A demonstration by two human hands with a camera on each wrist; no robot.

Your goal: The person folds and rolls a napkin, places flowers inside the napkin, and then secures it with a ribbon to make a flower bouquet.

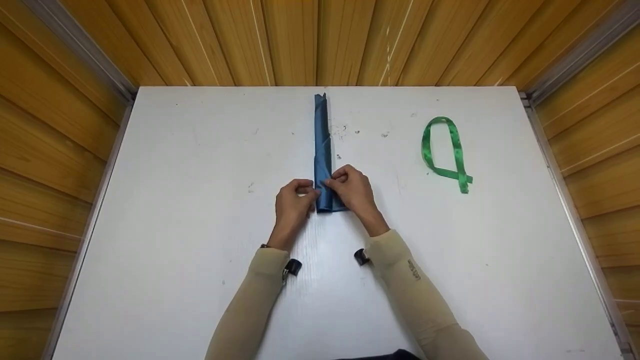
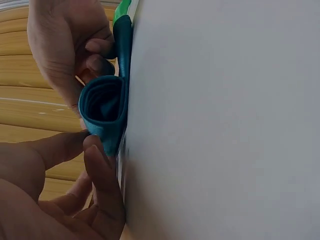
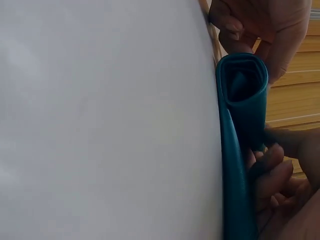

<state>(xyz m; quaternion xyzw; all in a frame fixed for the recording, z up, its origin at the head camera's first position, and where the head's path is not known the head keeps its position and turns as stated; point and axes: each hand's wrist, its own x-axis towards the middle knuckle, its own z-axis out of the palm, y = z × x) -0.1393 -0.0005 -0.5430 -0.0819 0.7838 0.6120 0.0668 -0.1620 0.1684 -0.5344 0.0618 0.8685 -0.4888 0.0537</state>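
A shiny teal-blue cloth (image 1: 323, 145) lies rolled into a long narrow tube, its length running away from me. The near end of the roll (image 2: 102, 100) shows several coiled layers in the left wrist view. At the left side near that end, my left hand (image 1: 294, 202) pinches the roll between thumb and fingers. My right hand (image 1: 354, 191) grips it from the right, thumb on top and fingers curled at its side. A flat unrolled strip of the cloth (image 3: 234, 190) sticks out under my right hand.
A green satin ribbon (image 1: 456, 137) lies in a loose loop on the right of the white table (image 1: 175, 225). Wood-patterned panels (image 1: 290, 40) stand behind the table and along both sides.
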